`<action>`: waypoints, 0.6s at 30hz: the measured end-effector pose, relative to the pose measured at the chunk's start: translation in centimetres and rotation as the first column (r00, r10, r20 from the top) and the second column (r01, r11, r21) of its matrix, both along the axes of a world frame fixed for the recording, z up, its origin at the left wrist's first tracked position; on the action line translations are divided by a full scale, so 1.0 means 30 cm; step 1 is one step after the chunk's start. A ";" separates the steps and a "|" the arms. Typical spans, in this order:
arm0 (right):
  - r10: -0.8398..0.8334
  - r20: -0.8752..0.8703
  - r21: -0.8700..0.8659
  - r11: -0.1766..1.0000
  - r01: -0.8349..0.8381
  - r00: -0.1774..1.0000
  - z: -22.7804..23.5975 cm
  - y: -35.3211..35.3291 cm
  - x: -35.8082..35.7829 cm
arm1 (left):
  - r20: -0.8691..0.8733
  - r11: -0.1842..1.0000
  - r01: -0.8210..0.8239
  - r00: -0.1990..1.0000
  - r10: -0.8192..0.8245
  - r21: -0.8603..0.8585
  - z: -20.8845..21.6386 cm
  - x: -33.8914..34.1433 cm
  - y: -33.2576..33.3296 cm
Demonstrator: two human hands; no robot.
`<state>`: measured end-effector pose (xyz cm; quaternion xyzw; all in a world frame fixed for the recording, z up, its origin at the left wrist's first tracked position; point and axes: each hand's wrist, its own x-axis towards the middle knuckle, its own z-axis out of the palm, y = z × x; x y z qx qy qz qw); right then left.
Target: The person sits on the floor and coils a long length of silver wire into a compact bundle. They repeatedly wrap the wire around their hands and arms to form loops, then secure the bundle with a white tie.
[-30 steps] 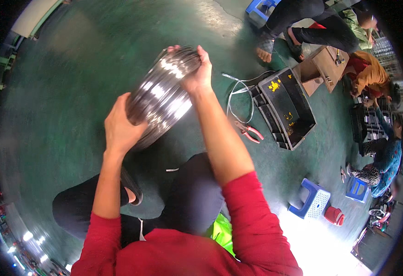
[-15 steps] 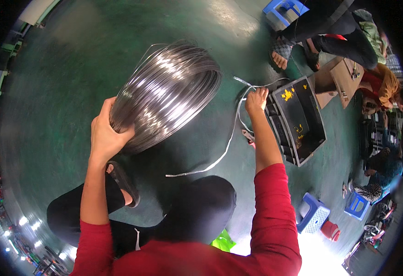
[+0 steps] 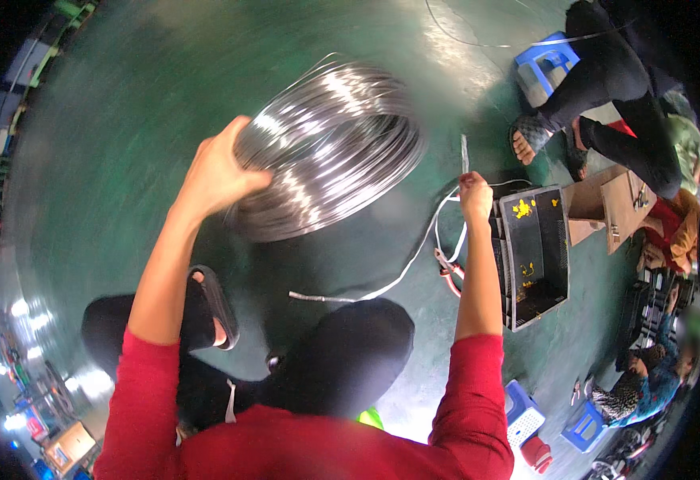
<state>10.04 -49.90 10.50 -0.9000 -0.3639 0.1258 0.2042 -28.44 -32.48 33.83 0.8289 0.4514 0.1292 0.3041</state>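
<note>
A big coil of shiny metal wire (image 3: pixel 342 188) is tilted up over the green floor, its round opening partly facing me. My left hand (image 3: pixel 224 174) is closed round its near left side, thumb on the outside. Off to the right, my right hand (image 3: pixel 476 197) has its fingers pinched on a white strip (image 3: pixel 394 282), whose short end sticks up past the fingers. The strip's long part curves over the floor to a loose end by my knee. Below that hand, pliers with red handles (image 3: pixel 450 274) lie beside the strip.
Black stacked crates (image 3: pixel 539 320) with yellow bits inside stand right of my right hand. Beyond are a wooden board (image 3: pixel 624 212), another person's sandalled foot (image 3: pixel 530 140) and a blue stool (image 3: pixel 544 60). More stools (image 3: pixel 586 426) and a seated person are at lower right.
The view has turned, shifting the surroundings. The strip's short end, which pointed left, now stands up from my right hand. My left hand still grips the tilted coil.
</note>
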 end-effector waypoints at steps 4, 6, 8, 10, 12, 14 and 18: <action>0.068 -0.252 -0.072 0.993 -0.089 0.965 0.246 -0.071 -0.294 | -0.045 0.999 0.013 0.999 -0.011 0.043 0.006 0.009 0.048; 0.160 -0.646 0.014 0.980 -0.198 0.746 0.356 -0.044 -0.425 | -0.035 0.999 0.032 0.999 -0.032 -0.014 0.011 0.019 0.062; 0.315 -0.771 0.155 0.936 -0.317 0.553 0.413 0.054 -0.524 | 0.002 0.999 0.047 0.999 -0.047 -0.010 0.011 0.031 0.064; 0.344 -0.625 0.104 0.926 -0.363 0.701 0.410 0.211 -0.599 | -0.024 0.997 0.065 0.998 -0.064 0.038 0.006 0.043 0.057; 0.146 -0.649 0.100 0.989 -0.107 0.747 0.371 0.354 -0.666 | -0.021 0.996 0.056 0.998 -0.055 0.064 0.001 0.051 0.044; 0.059 -0.810 0.092 0.995 0.028 0.584 0.336 0.464 -0.695 | -0.018 0.992 0.051 0.999 -0.049 0.113 -0.001 0.053 0.034; 0.520 -0.854 0.471 0.760 0.448 0.016 0.326 0.618 -0.762 | 0.040 0.999 0.044 0.998 -0.045 0.025 0.003 0.036 0.022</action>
